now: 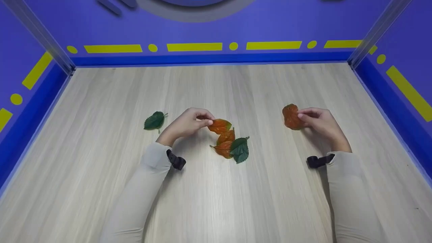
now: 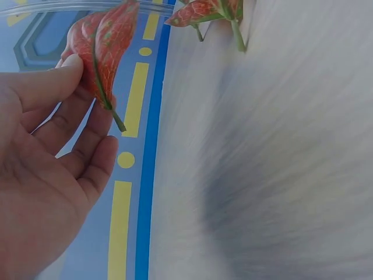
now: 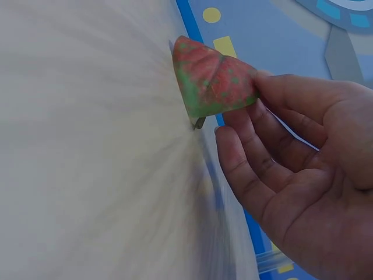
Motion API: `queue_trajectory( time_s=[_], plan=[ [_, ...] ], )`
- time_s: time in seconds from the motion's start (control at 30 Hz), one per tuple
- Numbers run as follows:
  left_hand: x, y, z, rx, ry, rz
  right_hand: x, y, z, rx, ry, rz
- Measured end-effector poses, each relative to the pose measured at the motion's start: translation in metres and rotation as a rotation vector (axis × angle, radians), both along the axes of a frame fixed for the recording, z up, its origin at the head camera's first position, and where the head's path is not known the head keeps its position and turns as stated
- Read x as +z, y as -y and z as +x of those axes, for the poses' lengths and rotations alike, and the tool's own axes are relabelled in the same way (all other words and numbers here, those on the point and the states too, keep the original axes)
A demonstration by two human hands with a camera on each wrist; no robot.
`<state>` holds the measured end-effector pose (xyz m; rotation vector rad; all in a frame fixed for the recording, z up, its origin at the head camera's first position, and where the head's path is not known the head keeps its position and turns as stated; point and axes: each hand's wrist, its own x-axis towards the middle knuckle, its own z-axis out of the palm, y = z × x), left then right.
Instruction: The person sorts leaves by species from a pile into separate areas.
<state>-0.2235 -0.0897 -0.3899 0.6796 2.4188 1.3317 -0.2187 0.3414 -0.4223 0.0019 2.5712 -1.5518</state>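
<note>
A person's left hand [image 1: 190, 125] is pinching an orange-red, veined leaf with a green tip [image 1: 220, 126] between thumb and fingers, gripping only its edge, probably so that the thin blade is staying uncreased. Its stem is pointing down, free of the fingertips. Well apart, the right hand [image 1: 319, 123] is holding a rounded, curved red-orange leaf with green patches [image 1: 291, 117] in a similar edge pinch, likely leaving most of its surface uncovered. Below the left hand's leaf, an upper orange leaf [image 1: 226, 136] and a lower orange leaf [image 1: 222, 149] are lying together on the pale wood-grain table [image 1: 270, 202], with a dark green, saw-edged leaf [image 1: 239, 151] overlapping the lower one's right side. Another dark green leaf [image 1: 155, 120] is resting alone beyond the left wrist, outside that cluster.
</note>
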Motion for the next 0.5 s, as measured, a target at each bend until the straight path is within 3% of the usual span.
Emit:
queue_trajectory(
  time_s=[0.17,0.5],
  plan=[
    [0.002,0.003,0.000,0.036,0.009,0.018,0.006,0.005,0.003,-0.005,-0.010,-0.027],
    [0.004,0.011,0.000,0.104,0.015,0.033,-0.004,-0.001,-0.004,-0.049,-0.064,-0.027]
  ],
)
